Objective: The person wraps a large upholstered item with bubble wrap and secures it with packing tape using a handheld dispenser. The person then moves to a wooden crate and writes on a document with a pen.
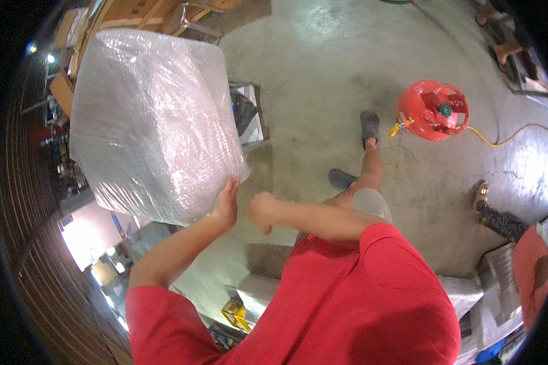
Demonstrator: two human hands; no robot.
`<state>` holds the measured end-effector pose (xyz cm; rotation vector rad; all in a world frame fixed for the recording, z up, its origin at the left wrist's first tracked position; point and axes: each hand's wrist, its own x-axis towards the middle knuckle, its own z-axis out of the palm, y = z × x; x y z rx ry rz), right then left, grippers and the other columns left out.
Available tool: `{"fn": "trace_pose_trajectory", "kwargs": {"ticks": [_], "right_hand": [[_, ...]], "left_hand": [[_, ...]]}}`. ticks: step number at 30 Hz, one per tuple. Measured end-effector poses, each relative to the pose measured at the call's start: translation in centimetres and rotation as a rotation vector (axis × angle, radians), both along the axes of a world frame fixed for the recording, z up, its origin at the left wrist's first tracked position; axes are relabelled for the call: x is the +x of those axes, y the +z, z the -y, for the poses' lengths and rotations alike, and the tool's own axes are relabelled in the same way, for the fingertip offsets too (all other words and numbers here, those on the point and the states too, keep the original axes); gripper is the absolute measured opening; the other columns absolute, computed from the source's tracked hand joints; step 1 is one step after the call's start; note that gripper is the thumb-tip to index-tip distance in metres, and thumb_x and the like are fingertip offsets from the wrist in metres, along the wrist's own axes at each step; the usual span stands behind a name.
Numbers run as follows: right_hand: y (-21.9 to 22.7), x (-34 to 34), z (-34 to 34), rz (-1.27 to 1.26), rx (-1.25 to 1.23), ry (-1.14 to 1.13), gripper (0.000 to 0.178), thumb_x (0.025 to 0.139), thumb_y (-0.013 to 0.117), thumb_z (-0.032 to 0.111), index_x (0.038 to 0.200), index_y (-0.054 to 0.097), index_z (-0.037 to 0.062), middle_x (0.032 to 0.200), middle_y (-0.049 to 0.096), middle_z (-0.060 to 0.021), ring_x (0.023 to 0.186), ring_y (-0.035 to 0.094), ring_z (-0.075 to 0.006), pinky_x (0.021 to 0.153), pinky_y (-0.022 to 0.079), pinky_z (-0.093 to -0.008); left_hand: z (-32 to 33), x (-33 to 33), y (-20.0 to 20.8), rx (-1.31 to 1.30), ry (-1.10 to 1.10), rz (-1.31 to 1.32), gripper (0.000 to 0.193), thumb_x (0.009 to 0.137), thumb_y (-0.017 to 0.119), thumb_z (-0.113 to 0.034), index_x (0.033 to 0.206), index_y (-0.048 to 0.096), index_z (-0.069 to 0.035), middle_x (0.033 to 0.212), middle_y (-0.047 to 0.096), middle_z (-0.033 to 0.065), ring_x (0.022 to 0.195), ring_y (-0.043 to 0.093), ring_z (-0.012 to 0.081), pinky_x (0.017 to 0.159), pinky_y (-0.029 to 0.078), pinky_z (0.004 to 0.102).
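Hand, left (227, 204): is resting against the lower right corner of the wrapped package (155, 125), fingers (232, 185) extending close together along the plastic; the thumb's placing is hard to tell.
Hand, right (262, 210): is hovering just beside the other, apart from the package in this view, fingers curling into a loose fist; blur is hiding whether anything is being pinched inside, so cannot tell.
Package: is filling the left of the view, large and boxy; clear wrap is creasing and glinting over its faces. What is bearing its weight is staying unclear.
Wearer: red shirt (341, 292) is spreading across the lower middle; pale shorts (374, 204) are showing past the right arm; dark clogs (369, 126) are standing on the grey floor (310, 73).
Cylinder: red gas cylinder (415, 115) is standing on the floor, right of the clogs, a green valve knob (446, 110) on top; yellow hose (499, 145) is trailing toward the right edge.
Right edge: another person's sandalled foot (481, 196) is resting on the floor, a salmon garment (530, 267) showing lower down.
Left edge: corrugated wall (18, 201) is curving along the rim.
Below: yellow box (234, 313) is sitting near the shirt.
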<state>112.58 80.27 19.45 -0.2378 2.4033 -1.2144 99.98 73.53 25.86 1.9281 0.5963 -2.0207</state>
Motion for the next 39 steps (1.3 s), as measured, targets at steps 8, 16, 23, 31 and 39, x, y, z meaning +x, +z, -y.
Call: {"fn": "trace_pose_trajectory", "kwargs": {"ticks": [8, 16, 23, 31, 39], "right_hand": [[0.1, 10.5, -4.0, -0.108, -0.710, -1.314, 0.073, 0.068, 0.078, 0.029, 0.137, 0.060, 0.0134, 0.103, 0.071, -0.0221, 0.094, 0.070, -0.0358, 0.082, 0.056, -0.0417], [2.8, 8.8, -12.2, -0.583, -0.500, -1.265, 0.086, 0.065, 0.078, 0.024, 0.147, 0.052, 0.0169, 0.086, 0.062, -0.0159, 0.073, 0.064, -0.0322, 0.070, 0.054, -0.0404], [3.4, 6.9, -17.6, -0.492, -0.350, -1.142, 0.089, 0.061, 0.077, 0.025, 0.146, 0.053, 0.0229, 0.082, 0.057, -0.0135, 0.068, 0.060, -0.0324, 0.062, 0.052, -0.0423], [3.0, 4.5, -18.5, -0.401, -0.331, -1.188, 0.089, 0.062, 0.077, 0.026, 0.147, 0.052, 0.0231, 0.087, 0.058, -0.0156, 0.072, 0.061, -0.0345, 0.066, 0.053, -0.0433], [5.4, -3.7, -17.4, -0.350, -1.093, -1.409, 0.082, 0.077, 0.074, 0.027, 0.150, 0.044, 0.0042, 0.104, 0.070, -0.0158, 0.088, 0.067, -0.0193, 0.082, 0.053, -0.0362]], "left_hand": [[-7.7, -0.8, 3.2, 0.574, 1.882, 0.319, 0.048, 0.097, 0.054, -0.051, 0.103, 0.073, -0.008, 0.110, 0.072, 0.0083, 0.105, 0.066, 0.0271, 0.091, 0.051, 0.0466], [-15.3, -3.6, 6.2, 0.028, 3.002, 0.744, 0.044, 0.103, 0.050, -0.048, 0.125, 0.060, -0.012, 0.120, 0.066, 0.0084, 0.106, 0.066, 0.0197, 0.086, 0.055, 0.0421], [-20.7, -5.4, 5.6, 0.122, 2.995, 0.563, 0.043, 0.104, 0.048, -0.046, 0.130, 0.058, -0.014, 0.123, 0.066, 0.0047, 0.110, 0.064, 0.0199, 0.093, 0.053, 0.0452], [-23.4, -8.3, 2.5, 0.547, 2.669, 0.617, 0.030, 0.103, 0.056, -0.031, 0.106, 0.071, -0.006, 0.097, 0.072, 0.0041, 0.083, 0.067, 0.0153, 0.074, 0.054, 0.0327], [-38.2, -16.5, 7.9, 1.231, 1.078, 0.658, 0.018, 0.087, 0.069, -0.027, 0.088, 0.077, -0.012, 0.084, 0.073, 0.0159, 0.079, 0.072, 0.0320, 0.070, 0.054, 0.0446]]}}
